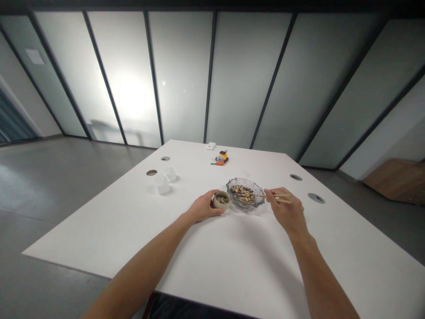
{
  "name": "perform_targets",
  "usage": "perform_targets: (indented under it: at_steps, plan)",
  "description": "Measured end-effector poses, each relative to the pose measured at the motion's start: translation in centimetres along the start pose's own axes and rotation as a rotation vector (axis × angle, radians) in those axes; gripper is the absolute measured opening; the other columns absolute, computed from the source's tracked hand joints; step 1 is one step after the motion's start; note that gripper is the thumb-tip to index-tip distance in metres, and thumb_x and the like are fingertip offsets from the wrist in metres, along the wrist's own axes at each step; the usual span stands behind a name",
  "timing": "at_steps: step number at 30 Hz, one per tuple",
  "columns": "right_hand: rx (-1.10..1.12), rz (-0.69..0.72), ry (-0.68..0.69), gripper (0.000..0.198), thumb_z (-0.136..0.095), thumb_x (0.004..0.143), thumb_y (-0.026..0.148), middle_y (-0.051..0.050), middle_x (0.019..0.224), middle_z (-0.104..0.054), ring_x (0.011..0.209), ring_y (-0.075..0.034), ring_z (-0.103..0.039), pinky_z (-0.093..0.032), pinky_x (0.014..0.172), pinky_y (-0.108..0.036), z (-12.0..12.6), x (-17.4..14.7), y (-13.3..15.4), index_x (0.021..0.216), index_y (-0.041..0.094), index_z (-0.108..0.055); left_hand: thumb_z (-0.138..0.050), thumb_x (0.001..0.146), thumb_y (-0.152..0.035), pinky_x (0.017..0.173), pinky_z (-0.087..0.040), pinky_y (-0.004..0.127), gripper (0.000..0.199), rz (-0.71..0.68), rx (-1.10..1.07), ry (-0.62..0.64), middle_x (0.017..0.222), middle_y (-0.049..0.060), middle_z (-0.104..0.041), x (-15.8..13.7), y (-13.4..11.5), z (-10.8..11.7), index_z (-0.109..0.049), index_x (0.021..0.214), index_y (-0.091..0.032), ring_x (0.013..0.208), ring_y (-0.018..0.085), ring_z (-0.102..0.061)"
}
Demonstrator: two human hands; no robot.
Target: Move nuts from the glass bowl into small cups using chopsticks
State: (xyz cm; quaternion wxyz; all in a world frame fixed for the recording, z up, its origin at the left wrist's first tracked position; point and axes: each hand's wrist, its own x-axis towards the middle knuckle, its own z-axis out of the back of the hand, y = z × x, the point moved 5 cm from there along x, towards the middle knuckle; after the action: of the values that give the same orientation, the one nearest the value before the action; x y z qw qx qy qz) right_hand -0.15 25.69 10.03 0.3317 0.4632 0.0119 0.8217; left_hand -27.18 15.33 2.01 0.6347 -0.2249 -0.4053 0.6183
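Note:
My left hand (203, 207) is wrapped round a small pale cup (222, 205) standing on the white table. Inside the cup lie dark, striped pieces that look like sunflower seeds (222, 199). Right beside it sits a clear, scalloped glass bowl (261, 190) holding a mix of light nuts, perhaps peanuts (245, 195), and darker seeds. My right hand (286, 207) grips a pair of wooden chopsticks (281, 196). Their tips reach over the right side of the bowl's contents; whether anything is between them is too small to tell.
Two clear plastic containers (161, 185) stand to the left on the table (133, 230). Farther back are a yellow toy vehicle (222, 156), an orange carrot-shaped piece (219, 164) and a white box-like object (210, 146). Round cable holes (316, 198) lie near both sides.

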Motion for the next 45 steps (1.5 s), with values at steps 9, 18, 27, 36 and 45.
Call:
perform_targets:
  at_steps: [9,18,27,36,45]
  plan:
    - [0.006,0.036,0.121,0.056,-0.041,0.106,0.064,-0.008,0.086,-0.075,0.08,-0.025,-0.071,-0.053,0.072,-0.037,-0.9,-0.2,0.0,0.08,0.025,-0.071,-0.087,0.073,-0.037,0.098,-0.057,0.04,0.077,0.023,0.03,-0.007,0.136,0.008,-0.072,0.0,-0.1,0.1,-0.058,0.144,-0.029,0.111,0.029,-0.072]
    - [0.045,-0.055,0.055,0.054,-0.047,0.102,0.067,-0.008,0.084,-0.075,0.074,-0.023,-0.07,-0.051,0.067,-0.035,-0.3,-0.2,-0.2,0.08,0.024,-0.071,-0.087,0.073,-0.034,0.096,-0.057,0.038,0.073,-0.002,0.013,0.003,0.136,0.007,-0.071,0.0,-0.5,0.2,-0.06,0.141,-0.028,0.11,0.028,-0.072]
    - [0.201,-0.109,-0.143,0.051,-0.052,0.101,0.064,-0.009,0.083,-0.076,0.08,-0.025,-0.074,-0.059,0.076,-0.039,0.9,0.3,1.0,0.079,0.023,-0.072,-0.086,0.074,-0.036,0.095,-0.057,0.039,0.073,0.004,0.071,0.0,0.133,0.008,-0.073,0.2,-0.4,0.1,-0.06,0.141,-0.027,0.105,0.028,-0.072]
    - [0.459,-0.296,-0.038,0.05,-0.064,0.091,0.07,-0.01,0.087,-0.08,0.073,-0.027,-0.077,-0.063,0.065,-0.039,-0.9,-0.1,1.6,0.092,0.022,-0.076,-0.087,0.073,-0.037,0.096,-0.057,0.038,0.075,0.011,0.052,-0.006,0.134,0.006,-0.072,0.1,-0.3,0.1,-0.059,0.142,-0.029,0.108,0.028,-0.072]
    - [0.187,-0.128,-0.169,0.049,-0.061,0.096,0.066,-0.009,0.087,-0.079,0.083,-0.026,-0.075,-0.058,0.081,-0.041,-0.6,-0.2,-0.6,0.087,0.02,-0.077,-0.088,0.072,-0.035,0.099,-0.056,0.039,0.075,0.027,0.032,-0.008,0.135,0.006,-0.072,0.1,-0.2,0.1,-0.06,0.141,-0.029,0.111,0.029,-0.071]
